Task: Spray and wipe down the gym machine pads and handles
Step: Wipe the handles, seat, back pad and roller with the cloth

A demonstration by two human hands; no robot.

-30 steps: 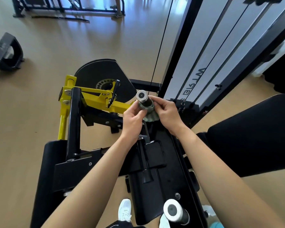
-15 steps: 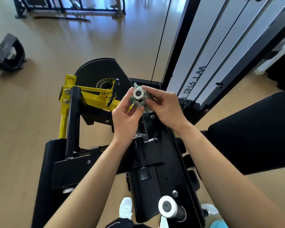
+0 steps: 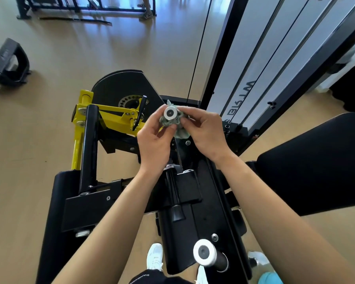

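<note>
Green cloth [image 3: 181, 132] is bunched round the upper handle [image 3: 170, 113], just below its silver end cap. My left hand [image 3: 154, 141] and right hand [image 3: 206, 133] each pinch the cloth against the handle from opposite sides. Second handle [image 3: 204, 252] sits lower, nearer me. Yellow lever arm [image 3: 111, 112] to the left, black pad [image 3: 316, 160] to the right.

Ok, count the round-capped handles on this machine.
2. One handle is up between the left hand and right hand, wrapped in the green cloth; the other handle sticks out near the bottom edge. Others may be hidden.
</note>
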